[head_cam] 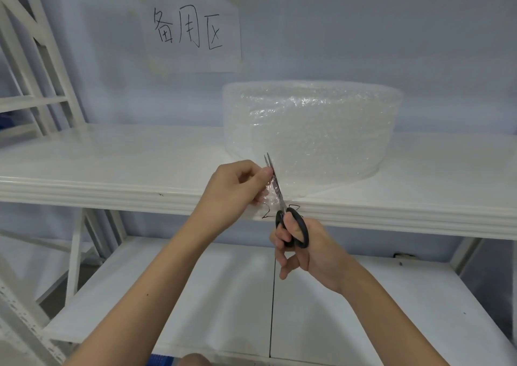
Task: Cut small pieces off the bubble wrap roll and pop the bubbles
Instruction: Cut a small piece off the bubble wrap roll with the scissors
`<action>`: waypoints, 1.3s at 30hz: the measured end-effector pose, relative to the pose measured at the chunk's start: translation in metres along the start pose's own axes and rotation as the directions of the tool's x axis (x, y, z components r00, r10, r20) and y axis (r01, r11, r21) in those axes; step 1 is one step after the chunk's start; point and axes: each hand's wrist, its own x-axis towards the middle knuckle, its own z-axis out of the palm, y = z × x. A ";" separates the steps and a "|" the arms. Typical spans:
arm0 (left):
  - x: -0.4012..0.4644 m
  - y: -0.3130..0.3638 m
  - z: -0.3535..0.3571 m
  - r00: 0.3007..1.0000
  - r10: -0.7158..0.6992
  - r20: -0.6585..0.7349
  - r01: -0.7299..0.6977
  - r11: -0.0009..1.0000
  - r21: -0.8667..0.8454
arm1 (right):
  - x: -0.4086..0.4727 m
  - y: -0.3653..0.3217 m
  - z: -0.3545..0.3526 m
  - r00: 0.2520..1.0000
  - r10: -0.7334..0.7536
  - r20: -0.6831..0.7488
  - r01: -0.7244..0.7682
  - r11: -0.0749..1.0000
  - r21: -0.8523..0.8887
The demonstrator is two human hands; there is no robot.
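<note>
Squat cylindrical bubble wrap roll [312,126] of cloudy knobbly film on glossy white shelf [112,164], left hand [233,189] pinching crinkled loose flap [270,196] at roll's 7 o'clock, right hand [310,249] gripping black-looped steel scissors [282,211], blades nearly together at the flap

bubble wrap roll [313,124] on shelf [112,164], scissors [282,211] before it

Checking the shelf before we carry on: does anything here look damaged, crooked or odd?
Mostly tidy. The paper sign hangs slightly askew, with yellowed tape at its corners. Black scribbles mark the shelf edge near the scissors.
</note>
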 end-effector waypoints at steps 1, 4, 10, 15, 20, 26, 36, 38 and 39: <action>0.000 -0.001 0.000 1.000 0.014 -0.012 -0.014 1.000 0.020 | 0.000 0.000 0.000 1.000 0.004 -0.002 -0.004 1.000 0.002; -0.002 -0.002 0.001 0.999 0.037 -0.002 -0.037 0.999 0.005 | 0.000 0.002 0.000 1.000 0.014 -0.008 -0.014 1.000 0.001; -0.005 -0.004 0.001 0.997 0.078 0.026 -0.078 0.996 -0.035 | 0.000 -0.001 -0.003 0.999 0.029 0.021 -0.029 1.000 -0.002; -0.007 -0.002 0.005 0.992 0.117 -0.040 -0.117 0.993 -0.021 | 0.001 -0.002 0.000 0.999 0.039 0.030 -0.039 0.999 -0.001; -0.007 -0.002 0.009 0.991 0.112 -0.070 -0.115 0.993 -0.033 | -0.003 0.003 -0.004 0.997 0.045 0.064 -0.045 0.999 -0.010; -0.010 -0.004 0.012 0.990 0.126 -0.065 -0.130 0.990 -0.054 | -0.001 0.000 -0.004 0.997 0.018 0.071 -0.020 1.000 0.022; -0.013 -0.005 0.011 0.992 0.116 -0.044 -0.119 0.990 -0.074 | 0.006 -0.010 0.001 0.999 0.005 0.044 -0.005 1.000 0.001; -0.013 -0.005 0.012 0.992 0.117 -0.041 -0.119 0.990 -0.075 | 0.006 -0.010 0.001 1.000 -0.011 0.027 0.011 1.000 -0.008; -0.013 -0.005 0.012 0.992 0.120 -0.041 -0.123 0.990 -0.076 | 0.007 -0.010 0.001 1.000 -0.021 0.020 0.022 1.000 -0.013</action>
